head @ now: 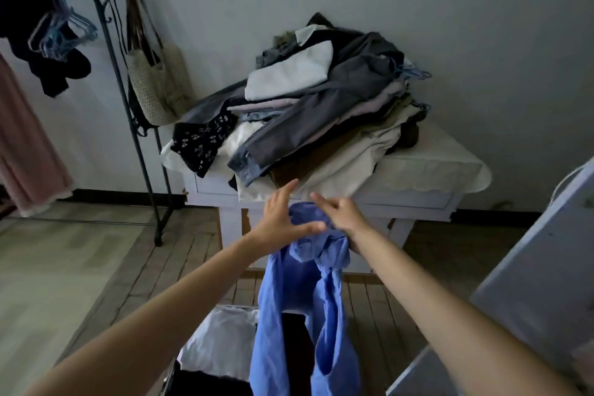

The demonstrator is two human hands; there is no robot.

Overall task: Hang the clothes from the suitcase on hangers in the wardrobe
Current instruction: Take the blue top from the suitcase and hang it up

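Blue garment (pixel 299 299): 1 | hands: 2, left hand (pixel 283 219), right hand (pixel 340 214)

Worn on the head, one wide-angle view only. Looks forward and down along both forearms, near the hands, toward the heaped counter (pixel 427 170) and the wall behind, rack (pixel 128 80) at left.

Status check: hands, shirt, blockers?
Left hand open, touching blue shirt. Right hand holds it up. No hanger in it yet. Nothing in the way.
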